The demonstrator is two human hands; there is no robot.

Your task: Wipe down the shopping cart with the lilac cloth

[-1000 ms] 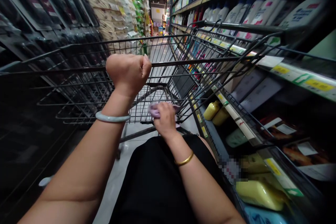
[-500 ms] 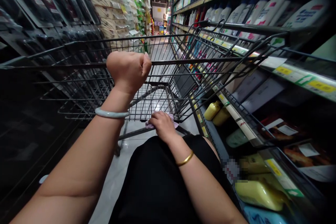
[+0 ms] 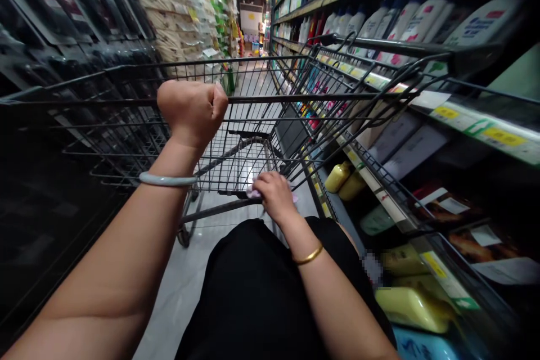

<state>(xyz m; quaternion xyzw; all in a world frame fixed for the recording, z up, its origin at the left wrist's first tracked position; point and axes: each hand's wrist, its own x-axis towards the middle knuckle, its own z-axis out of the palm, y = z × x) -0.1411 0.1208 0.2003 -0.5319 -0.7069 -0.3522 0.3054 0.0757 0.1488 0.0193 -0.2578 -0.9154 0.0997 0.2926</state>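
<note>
A dark wire shopping cart (image 3: pixel 295 99) stands in front of me, tilted in view. My left hand (image 3: pixel 192 107), with a pale bangle at the wrist, is closed round the cart's upper rail. Lower down, my right hand (image 3: pixel 276 194), with a gold bangle, is closed over a pale purple cloth (image 3: pixel 254 192). The cloth lies against the bottom edge of the cart's near side. Most of it is hidden under my fingers.
On the right, shelves (image 3: pixel 485 124) hold many bottles, among them a yellow bottle (image 3: pixel 415 308) low down. Stacked packages (image 3: pixel 181 17) line the left. A tiled floor (image 3: pixel 169 287) runs along the aisle, and a cart wheel (image 3: pixel 183 237) shows below.
My right hand has slid the cloth a little to the right along the cart's lower edge. My left hand, still on the rail, appears slightly further left in view.
</note>
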